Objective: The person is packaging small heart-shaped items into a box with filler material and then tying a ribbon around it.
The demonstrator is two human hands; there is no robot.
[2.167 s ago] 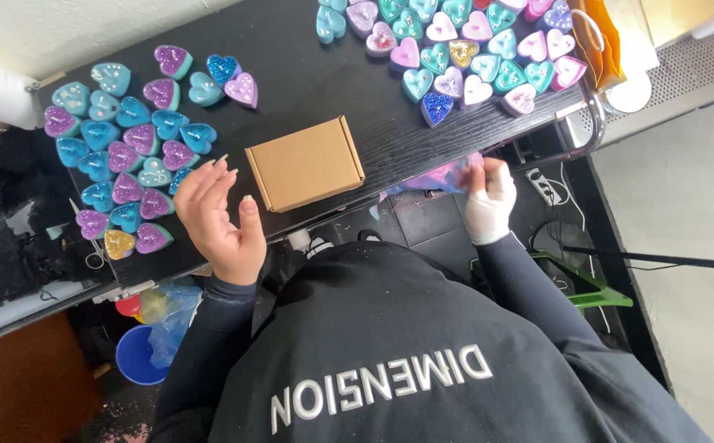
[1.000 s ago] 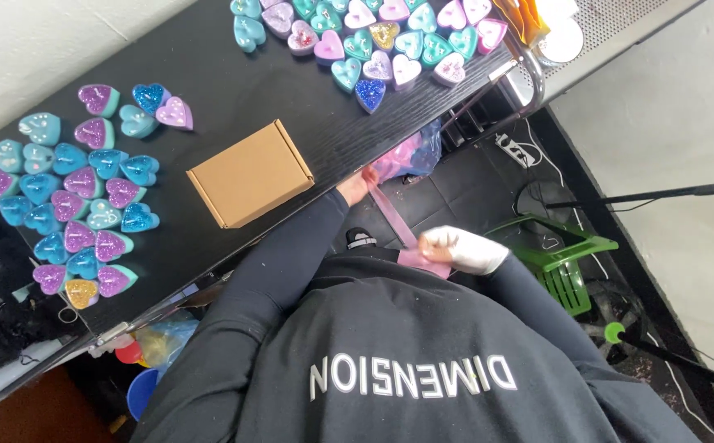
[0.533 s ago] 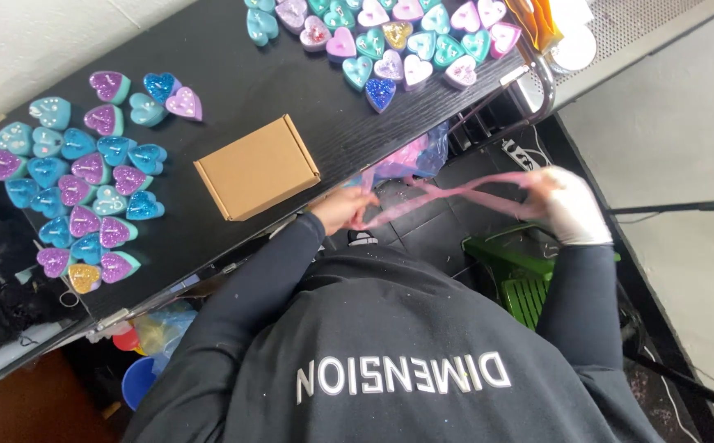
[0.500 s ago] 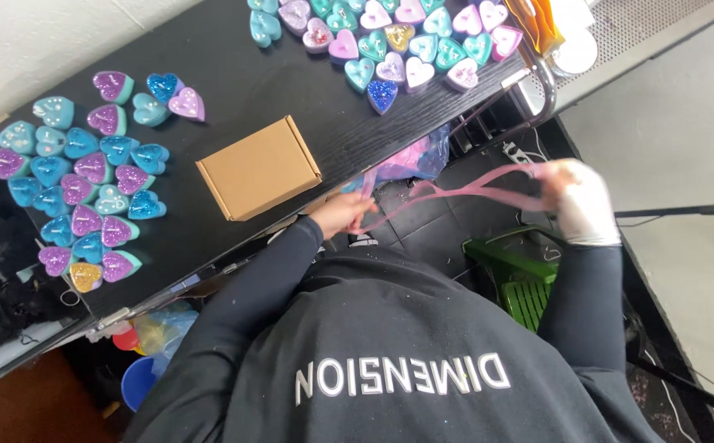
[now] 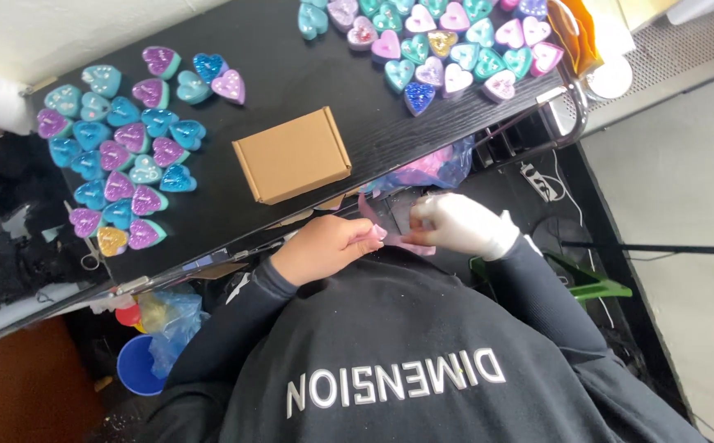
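fingers of both the left hand [image 5: 328,246] and right hand [image 5: 455,223] pinch 1 pink ribbon [image 5: 390,234] between them, running left-right just below the black table [image 5: 291,49] edge, near the cardboard box [image 5: 291,154].

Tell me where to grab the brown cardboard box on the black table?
Take the closed brown cardboard box from above, grip across its two longer sides. It lies flat with bare black table all around, so probably nothing blocks fingers there.

A black wood-grain table [image 5: 291,49] runs slantwise across a pale grey floor [image 5: 685,164], a cream wall [image 5: 61,33] behind it, in soft even daylight.
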